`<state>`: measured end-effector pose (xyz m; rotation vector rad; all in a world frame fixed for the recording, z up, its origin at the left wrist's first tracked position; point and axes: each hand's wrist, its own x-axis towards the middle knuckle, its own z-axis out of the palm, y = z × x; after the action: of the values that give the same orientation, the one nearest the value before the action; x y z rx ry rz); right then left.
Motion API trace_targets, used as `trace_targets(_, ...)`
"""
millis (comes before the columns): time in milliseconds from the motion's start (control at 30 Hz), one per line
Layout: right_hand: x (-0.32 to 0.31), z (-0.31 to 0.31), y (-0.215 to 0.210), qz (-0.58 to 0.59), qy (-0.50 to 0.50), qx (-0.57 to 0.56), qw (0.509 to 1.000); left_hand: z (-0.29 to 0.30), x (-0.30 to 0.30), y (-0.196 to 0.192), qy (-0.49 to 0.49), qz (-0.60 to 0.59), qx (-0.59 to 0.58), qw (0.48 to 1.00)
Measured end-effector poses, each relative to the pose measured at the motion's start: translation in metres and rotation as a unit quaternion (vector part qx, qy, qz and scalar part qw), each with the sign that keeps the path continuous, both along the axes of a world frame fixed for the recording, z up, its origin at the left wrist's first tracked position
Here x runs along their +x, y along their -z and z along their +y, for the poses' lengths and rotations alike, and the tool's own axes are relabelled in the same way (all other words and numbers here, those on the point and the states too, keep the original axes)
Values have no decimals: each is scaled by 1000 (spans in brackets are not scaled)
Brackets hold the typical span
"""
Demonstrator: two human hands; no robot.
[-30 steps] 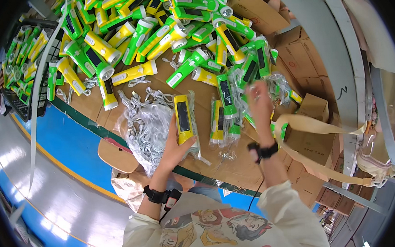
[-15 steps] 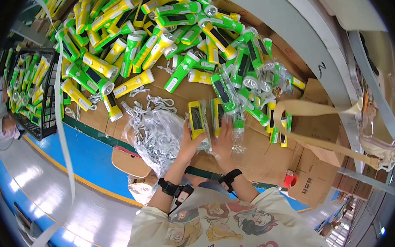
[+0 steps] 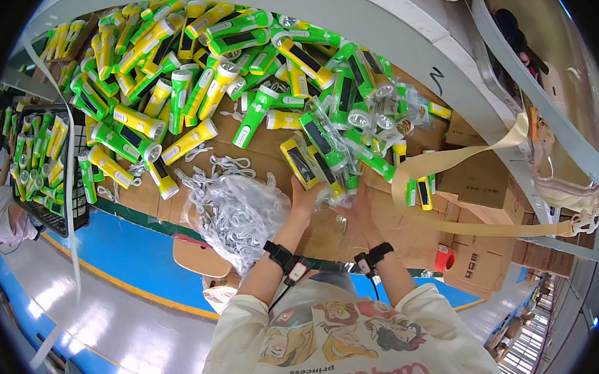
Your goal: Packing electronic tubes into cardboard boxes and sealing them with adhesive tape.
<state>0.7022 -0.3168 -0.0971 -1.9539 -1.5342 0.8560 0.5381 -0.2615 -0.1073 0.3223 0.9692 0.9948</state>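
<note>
Clearly, the left hand (image 3: 306, 200) grips a yellow flashlight (image 3: 299, 164); whether the right hand (image 3: 361, 214), beside bagged flashlights (image 3: 323, 143), grips is unclear.

glossy plastic flashlights (image 3: 299, 164), matt cardboard (image 3: 330, 238)

Your left hand (image 3: 306, 200) hides near end of yellow flashlight (image 3: 298, 163). Tips of your right hand (image 3: 360, 212) blur into clear wrap (image 3: 341, 199); grip unclear. Twelve o'clock: grey beam (image 3: 371, 6) hides far edge of flashlight pile (image 3: 215, 93). Six o'clock: your shirt (image 3: 256, 368) cut off.
</note>
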Motion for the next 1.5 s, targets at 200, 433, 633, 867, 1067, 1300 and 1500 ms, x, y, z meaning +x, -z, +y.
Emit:
trace_targets(200,24,33,-15,284,46,-200,936,23,4,4,30,-157,-31,987)
trace_targets(433,16,41,-38,297,78,-254,917,30,10,-7,77,-126,-13,989)
trace_targets(633,10,45,-114,229,106,-199,947,38,21,-66,65,-88,39,993)
trace_targets(867,49,94,-91,162,66,-138,975,104,39,-88,55,-2,126,990)
trace_targets(1067,-2,143,-111,332,61,13,941,147,52,-43,-59,99,316,942)
trace_targets(1300,-16,171,-88,313,126,-64,939,180,48,-25,-20,168,339,926)
trace_targets(1500,-6,213,-57,304,124,1,945,151,57,-28,-36,169,301,938)
